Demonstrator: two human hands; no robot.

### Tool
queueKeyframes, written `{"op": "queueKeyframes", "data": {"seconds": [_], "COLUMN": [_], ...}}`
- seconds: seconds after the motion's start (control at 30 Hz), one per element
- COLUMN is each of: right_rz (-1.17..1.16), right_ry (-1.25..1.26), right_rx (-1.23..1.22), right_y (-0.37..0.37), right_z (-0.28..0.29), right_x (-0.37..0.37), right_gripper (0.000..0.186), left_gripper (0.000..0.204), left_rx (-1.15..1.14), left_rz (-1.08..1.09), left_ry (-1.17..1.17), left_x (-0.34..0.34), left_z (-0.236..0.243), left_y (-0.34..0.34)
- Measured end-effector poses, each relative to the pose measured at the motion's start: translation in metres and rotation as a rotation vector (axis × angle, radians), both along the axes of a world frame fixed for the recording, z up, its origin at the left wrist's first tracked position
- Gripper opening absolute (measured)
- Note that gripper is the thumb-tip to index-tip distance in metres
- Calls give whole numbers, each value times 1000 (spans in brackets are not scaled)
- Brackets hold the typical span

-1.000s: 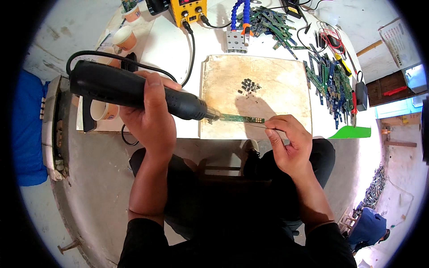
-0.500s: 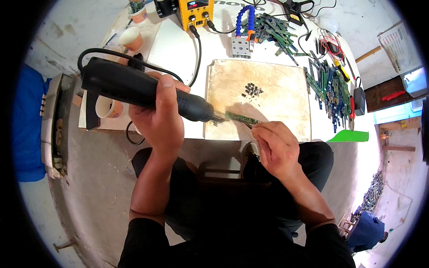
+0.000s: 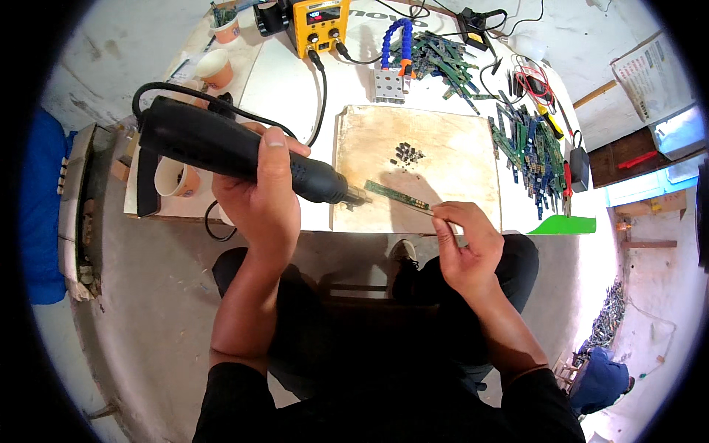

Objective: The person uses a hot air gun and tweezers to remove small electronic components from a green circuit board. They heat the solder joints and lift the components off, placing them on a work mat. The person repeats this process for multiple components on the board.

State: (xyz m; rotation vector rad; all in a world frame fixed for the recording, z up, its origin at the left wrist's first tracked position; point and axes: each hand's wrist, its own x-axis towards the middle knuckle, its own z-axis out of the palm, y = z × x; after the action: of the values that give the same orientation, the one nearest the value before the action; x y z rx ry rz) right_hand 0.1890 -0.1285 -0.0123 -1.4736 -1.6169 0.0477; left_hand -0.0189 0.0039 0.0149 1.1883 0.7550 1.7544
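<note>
My left hand is closed around a black hot air gun, its metal nozzle pointing right, just short of a narrow green circuit board strip. At the strip's near right end, my right hand pinches a thin metal tool that looks like tweezers, lying along the strip's lower edge. Whether the fingertips also touch the strip is hard to see. Beneath is a stained, pale work board, with a small heap of dark chips beyond the strip.
A yellow soldering station stands at the back, its cable near my left hand. Piles of circuit board strips lie right and back right. A metal block with a blue hose sits behind the board. Paper cups line the left. Another person is far right.
My right hand has shifted slightly right and down, its fingers drawn back, showing more of the strip. The strip's left end now sits farther from the nozzle. The view has shifted slightly.
</note>
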Motion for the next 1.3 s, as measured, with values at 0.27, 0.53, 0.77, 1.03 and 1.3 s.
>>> {"op": "queueKeyframes", "data": {"seconds": [0.27,0.53,0.77,1.03,1.3], "right_rz": [-109,-2,-7,24,135], "right_ry": [374,339,164,112,6], "right_rx": [-152,-192,-151,-197,-238], "right_y": [-10,-3,9,18,32], "right_z": [-19,-11,3,13,28], "right_x": [20,16,5,4,6], "right_gripper": [11,13,10,9,11], "left_gripper": [10,14,16,23,16], "left_rx": [0,20,3,-15,-16], "left_rz": [17,0,15,15,-11], "left_ry": [91,-35,-3,42,-62], "left_x": [7,8,8,7,7], "left_z": [-2,-7,-7,-6,-5], "left_y": [-5,-3,-1,0,-2]}}
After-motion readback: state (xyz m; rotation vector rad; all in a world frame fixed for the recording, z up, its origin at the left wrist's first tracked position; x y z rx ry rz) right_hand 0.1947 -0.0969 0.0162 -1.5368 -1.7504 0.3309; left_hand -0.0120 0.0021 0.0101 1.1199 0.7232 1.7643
